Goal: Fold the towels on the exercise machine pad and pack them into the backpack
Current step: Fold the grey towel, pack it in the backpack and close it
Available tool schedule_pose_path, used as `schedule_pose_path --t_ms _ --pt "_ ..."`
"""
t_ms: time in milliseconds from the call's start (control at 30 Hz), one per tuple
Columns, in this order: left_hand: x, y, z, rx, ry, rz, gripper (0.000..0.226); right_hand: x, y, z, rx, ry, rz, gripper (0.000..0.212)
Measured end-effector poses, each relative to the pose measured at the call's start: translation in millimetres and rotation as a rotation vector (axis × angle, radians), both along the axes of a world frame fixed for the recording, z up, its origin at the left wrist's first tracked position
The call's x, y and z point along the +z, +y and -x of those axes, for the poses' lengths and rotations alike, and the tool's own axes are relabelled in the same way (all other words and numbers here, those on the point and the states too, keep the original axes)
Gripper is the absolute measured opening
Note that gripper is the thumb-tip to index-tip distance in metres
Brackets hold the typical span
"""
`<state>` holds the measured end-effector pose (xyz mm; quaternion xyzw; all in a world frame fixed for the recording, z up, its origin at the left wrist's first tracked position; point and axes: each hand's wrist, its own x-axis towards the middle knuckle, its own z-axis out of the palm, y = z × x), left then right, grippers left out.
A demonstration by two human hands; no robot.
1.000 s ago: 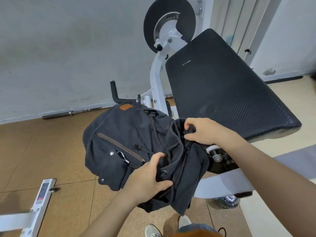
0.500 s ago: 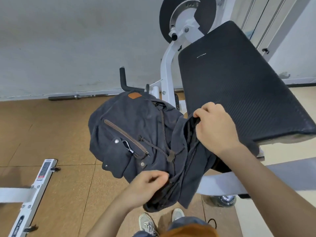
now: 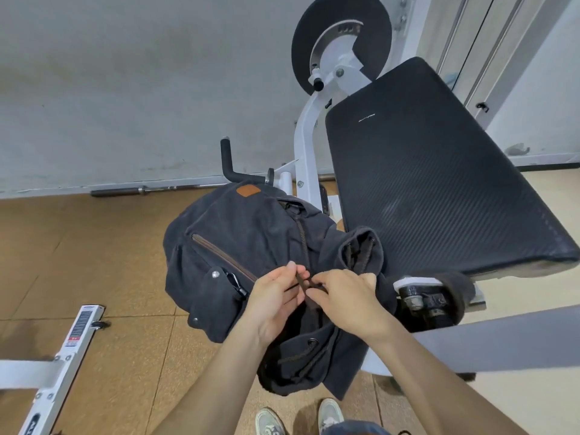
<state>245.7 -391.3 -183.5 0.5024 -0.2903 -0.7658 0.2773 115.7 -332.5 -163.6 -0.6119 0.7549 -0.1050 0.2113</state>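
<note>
Along the lower left, a white steel frame bar [image 3: 75,337] is lying across the tan tiled floor [image 3: 103,262]. A dark barbell shaft [image 3: 144,190] is resting where that floor is meeting the stained grey wall [image 3: 125,73]. A stretch of tiles is showing between the frame bar and the backpack [image 3: 238,243].

The dark grey backpack is sitting in the middle, off the floor, just left of the exercise machine pad [image 3: 439,189]. What is bearing it is hidden. Its bunched mouth is leaning against the pad's near left edge, and a black handle [image 3: 226,158] is rising behind it.

In front of the bag, the left hand [image 3: 276,298] is pinching the brown drawcord [image 3: 300,279] between thumb and fingers. The right hand [image 3: 345,296] is gripping the same cord just beside it, fingers curled.

To the right, the pad's ribbed black surface is sloping up and away, its rounded near edge overhanging a pale frame beam [image 3: 502,340]. A white upright [image 3: 306,146] is carrying a black weight disc [image 3: 378,29] at the pad's far left corner. Two shoes [image 3: 329,416] are showing at the bottom edge.
</note>
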Motion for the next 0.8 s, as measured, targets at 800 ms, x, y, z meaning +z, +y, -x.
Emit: schedule_pose_path --t_ms 800 --pt "60 -104 -23 0.417 -0.079 0.135 0.019 19 17 -7 0.090 -0.010 -0.137 0.033"
